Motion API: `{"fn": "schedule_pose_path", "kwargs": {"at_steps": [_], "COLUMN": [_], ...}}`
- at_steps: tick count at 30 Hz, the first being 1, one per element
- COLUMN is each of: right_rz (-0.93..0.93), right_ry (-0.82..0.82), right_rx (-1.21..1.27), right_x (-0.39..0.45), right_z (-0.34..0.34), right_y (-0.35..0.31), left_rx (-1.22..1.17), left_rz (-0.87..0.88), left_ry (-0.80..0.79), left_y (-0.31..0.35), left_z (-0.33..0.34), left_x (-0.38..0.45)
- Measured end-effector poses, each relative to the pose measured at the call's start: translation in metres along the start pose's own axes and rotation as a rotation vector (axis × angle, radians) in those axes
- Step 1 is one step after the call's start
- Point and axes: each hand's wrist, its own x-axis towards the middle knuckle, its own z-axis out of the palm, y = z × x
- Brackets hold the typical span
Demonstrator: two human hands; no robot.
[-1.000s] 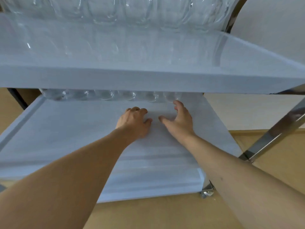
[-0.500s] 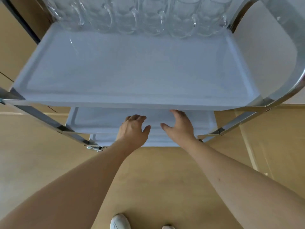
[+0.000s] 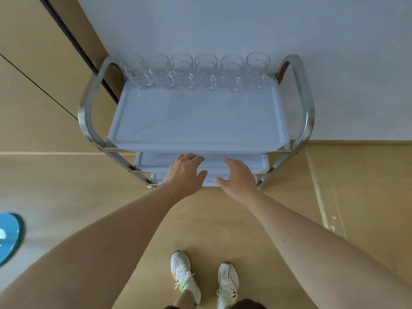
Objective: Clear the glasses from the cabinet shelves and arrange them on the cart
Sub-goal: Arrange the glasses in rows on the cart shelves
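Note:
A steel-framed cart (image 3: 85, 112) with white tray shelves stands against the pale wall. Several clear glass mugs (image 3: 205, 71) with handles line the far edge of its top tray (image 3: 196, 121) in one row. Below, the front rims of the lower trays (image 3: 245, 162) peek out. My left hand (image 3: 185, 172) and my right hand (image 3: 239, 177) hover side by side in front of the lower trays, fingers relaxed and holding nothing. The cabinet is not in view.
Tan floor lies around the cart. My two white shoes (image 3: 205, 279) stand just in front of it. A blue round object (image 3: 9, 237) lies on the floor at far left. A dark-edged tan panel (image 3: 55, 52) runs along the cart's left.
My view has risen from under the top tray to above the whole cart. Both hands have drawn back from the lower tray toward its front edge, still empty.

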Motion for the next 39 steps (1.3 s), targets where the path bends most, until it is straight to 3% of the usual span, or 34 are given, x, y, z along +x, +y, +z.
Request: {"fn": "schedule_pose_path", "kwargs": {"at_steps": [9,17,27,39], "right_rz": [-0.049,0.126,0.493,0.91], "right_ry": [0.289,0.592,0.877,1.125], "right_rx": [0.005,0.018,0.074,-0.055], "right_x": [-0.041,-0.067,-0.15,-0.313], "right_z": [-0.148,-0.23,-0.26,-0.301], "right_y": [-0.051,-0.049,-0.018,0.058], "left_rx": [0.136,0.155,0.052,-0.077], "left_rz": [0.244,0.605,1.023,1.45], "left_ry": [0.136,0.171,0.059,-0.122], "left_y": [0.107,0.194,0.308,0.49], "left_z": [-0.129,-0.189,-0.178,-0.125], "left_x": [0.017,0.062,0.062,-0.042]}}
